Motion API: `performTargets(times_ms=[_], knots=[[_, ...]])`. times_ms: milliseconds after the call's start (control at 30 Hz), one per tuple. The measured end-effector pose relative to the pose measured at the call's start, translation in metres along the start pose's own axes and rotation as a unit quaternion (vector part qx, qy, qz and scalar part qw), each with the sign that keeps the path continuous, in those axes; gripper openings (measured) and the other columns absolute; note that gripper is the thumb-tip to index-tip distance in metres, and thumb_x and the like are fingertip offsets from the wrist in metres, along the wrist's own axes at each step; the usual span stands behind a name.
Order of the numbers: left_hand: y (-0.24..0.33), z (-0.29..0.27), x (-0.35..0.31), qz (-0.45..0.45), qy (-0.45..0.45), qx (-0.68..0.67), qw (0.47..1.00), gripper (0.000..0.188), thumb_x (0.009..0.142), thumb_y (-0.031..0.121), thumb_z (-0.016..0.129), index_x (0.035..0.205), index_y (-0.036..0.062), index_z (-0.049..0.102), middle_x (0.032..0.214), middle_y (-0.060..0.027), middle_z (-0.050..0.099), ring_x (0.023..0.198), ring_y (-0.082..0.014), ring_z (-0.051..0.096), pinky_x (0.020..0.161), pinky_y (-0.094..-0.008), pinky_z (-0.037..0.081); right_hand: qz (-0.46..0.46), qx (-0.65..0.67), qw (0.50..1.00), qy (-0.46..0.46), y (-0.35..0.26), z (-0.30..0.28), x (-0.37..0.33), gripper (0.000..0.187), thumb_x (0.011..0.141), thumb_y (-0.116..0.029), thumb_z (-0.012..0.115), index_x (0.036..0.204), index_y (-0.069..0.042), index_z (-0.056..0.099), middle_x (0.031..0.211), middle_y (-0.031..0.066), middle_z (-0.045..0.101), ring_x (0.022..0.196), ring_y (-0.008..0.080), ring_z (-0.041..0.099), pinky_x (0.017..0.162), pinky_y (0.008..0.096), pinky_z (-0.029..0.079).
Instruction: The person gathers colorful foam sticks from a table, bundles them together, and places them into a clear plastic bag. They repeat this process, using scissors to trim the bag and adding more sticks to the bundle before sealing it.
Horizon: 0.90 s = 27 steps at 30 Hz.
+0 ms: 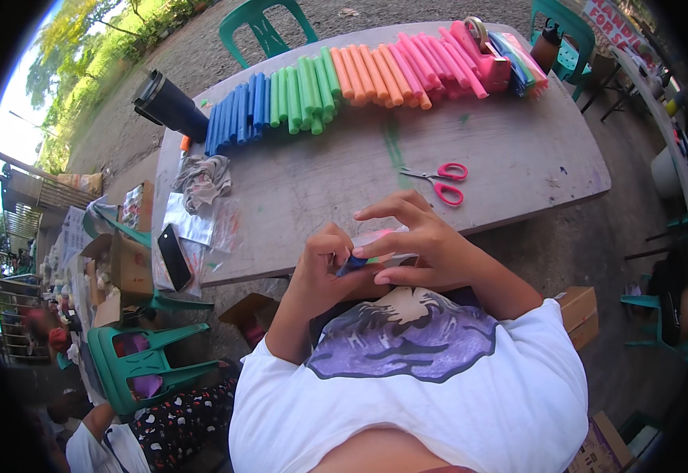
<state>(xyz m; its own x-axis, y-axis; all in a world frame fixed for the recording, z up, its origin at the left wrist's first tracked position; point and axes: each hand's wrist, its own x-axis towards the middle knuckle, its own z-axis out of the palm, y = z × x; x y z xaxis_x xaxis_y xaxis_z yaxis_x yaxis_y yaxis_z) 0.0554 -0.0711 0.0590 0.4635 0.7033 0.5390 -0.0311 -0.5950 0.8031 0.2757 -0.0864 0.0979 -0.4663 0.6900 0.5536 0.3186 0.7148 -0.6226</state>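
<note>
Just above my lap, at the table's near edge, both hands are close together. My left hand (pixel 320 260) is closed, its thumb and fingers pinching a small blue piece (pixel 351 264) whose kind I cannot make out. Opposite it, my right hand (pixel 419 240) has its fingers stretched apart, one fingertip at the blue piece. Some thin pinkish see-through material (pixel 373 236) shows between the hands, partly hidden by fingers. Scissors with pink handles (pixel 448 183) lie spread on the table beyond my right hand.
Across the table (pixel 312 189) lie rows of blue rolls (pixel 237 114), green rolls (pixel 304 94), orange rolls (pixel 371 75) and pink rolls (pixel 438 63). A pink tape dispenser (pixel 495 72), coloured sheets (pixel 521 67), a dark tumbler (pixel 172 106), a crumpled cloth (pixel 202 181) and a phone (pixel 174 256) surround them.
</note>
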Motion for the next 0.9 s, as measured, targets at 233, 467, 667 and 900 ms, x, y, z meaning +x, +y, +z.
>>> performTargets(times_ms=[233,467,667,900], knots=[[0.008,0.001,0.013,0.052,0.033,-0.154,0.986,0.063,0.070,-0.003,0.083,0.109,0.0150,0.038,0.090,-0.0044,0.045,0.077,-0.0144,0.049,0.073,-0.0312,0.046,0.288,0.499,0.816,-0.046,0.015,0.029,-0.013,0.062,0.074,-0.008,0.081,0.130,-0.009,0.056,0.120,0.0052,0.060,0.113,0.0156,0.054,0.100,0.0322,0.042],[0.009,0.004,0.012,-0.083,0.011,-0.092,0.992,0.093,0.071,0.013,0.087,0.144,0.0124,0.030,0.127,-0.0164,0.050,0.116,-0.0241,0.053,0.096,-0.0386,0.045,0.134,0.275,0.944,0.123,0.024,0.026,-0.009,0.068,0.072,0.002,0.083,0.131,-0.005,0.050,0.114,0.0059,0.060,0.107,0.0145,0.058,0.093,0.0309,0.047],[0.006,0.010,-0.004,-0.321,-0.125,-0.109,0.932,0.034,0.086,0.010,0.072,0.117,0.0020,0.062,0.100,-0.0056,0.067,0.094,-0.0120,0.061,0.085,-0.0300,0.049,0.076,0.174,0.974,0.124,0.023,0.008,-0.002,0.074,0.076,0.000,0.081,0.138,-0.007,0.042,0.112,0.0079,0.062,0.105,0.0133,0.059,0.093,0.0301,0.047],[0.002,-0.006,-0.003,-0.343,-0.254,-0.134,0.894,0.026,0.086,0.004,0.066,0.111,0.0011,0.064,0.092,-0.0036,0.068,0.087,-0.0078,0.059,0.079,-0.0267,0.049,0.222,0.405,0.887,0.007,0.032,-0.040,-0.004,0.073,0.080,0.000,0.077,0.142,-0.006,0.039,0.118,0.0147,0.065,0.098,0.0139,0.064,0.089,0.0291,0.052]])
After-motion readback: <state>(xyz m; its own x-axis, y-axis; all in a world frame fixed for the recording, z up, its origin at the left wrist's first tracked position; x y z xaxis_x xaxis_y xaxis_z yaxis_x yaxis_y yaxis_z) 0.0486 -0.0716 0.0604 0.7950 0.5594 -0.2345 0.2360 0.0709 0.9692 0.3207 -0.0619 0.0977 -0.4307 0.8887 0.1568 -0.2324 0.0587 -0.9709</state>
